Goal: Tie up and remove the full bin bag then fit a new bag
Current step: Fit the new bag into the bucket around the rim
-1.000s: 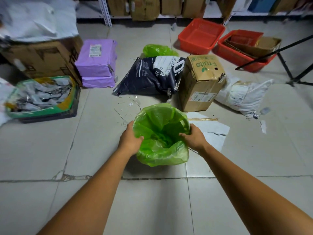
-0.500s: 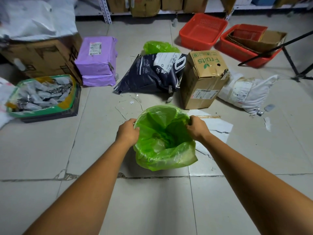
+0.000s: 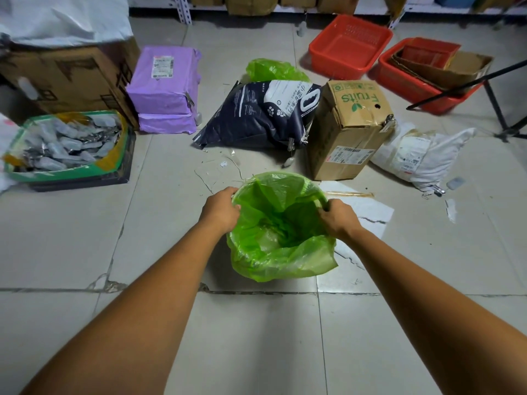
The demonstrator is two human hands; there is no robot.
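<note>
Between the two hands, on the floor, stands the green bin bag point(image 3: 288, 258), mouth open and skirt draped outward. The left hand point(image 3: 221, 210) pinches the rim on its side, and the right hand point(image 3: 339, 216) grips the opposite rim, fingers curled over the film. The film looks thin, light, soft and slippery, apt to tear if yanked, so the bunched rim seems the safest hold.

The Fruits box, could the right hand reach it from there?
Probably yes. The Fruits box stands just beyond the right hand, with nothing standing between them. But that hand is gripping the rim of the green bag, so it would need to let go first.
</note>
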